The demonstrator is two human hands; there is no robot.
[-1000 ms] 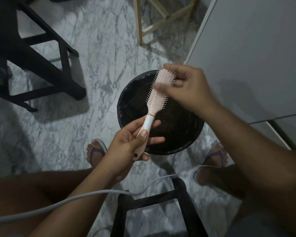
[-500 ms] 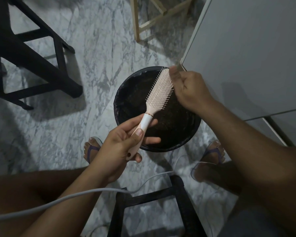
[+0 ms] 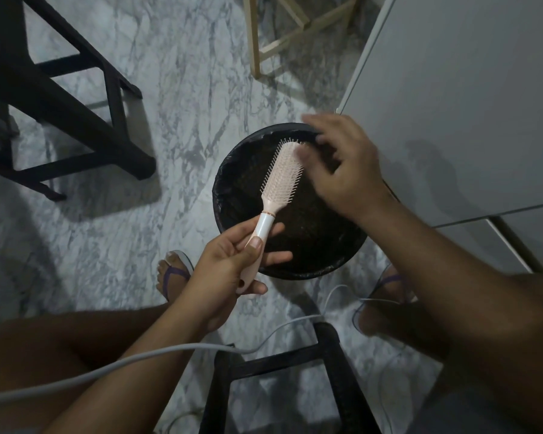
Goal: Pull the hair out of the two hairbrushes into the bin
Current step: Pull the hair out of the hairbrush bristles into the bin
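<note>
Looking down from head height: a seated person's left hand (image 3: 229,261) grips the white lower handle of a pale pink hairbrush (image 3: 282,173), thumb pressed on top & fingers (image 3: 278,255) curled beneath. The brush's long axis runs diagonally: handle end low & toward the person, bristled head up & to the right, bristles facing the camera. The head hangs over the open mouth of a round black bin (image 3: 216,195) on the marble floor (image 3: 185,89), i.e. anything pulled free should drop inside.

The right hand (image 3: 348,170) hovers just beside the brush head, on its right & slightly above, also over the bin. Its fingers (image 3: 323,122) look loosely spread & are motion-blurred. The thumb tip lies close to the upper bristles; touching or not can't be told. No clump of hair shows in that hand, though fine strands would be lost in this blur & dim light. The bristles look mostly clean, so this brush is prob. near done.

Key relation: the bristles lie left of & just below the right hand's fingers, so the next pluck needs only a short reach leftward, then a pull away out over the bin. Note the second brush isn't in view.
</note>
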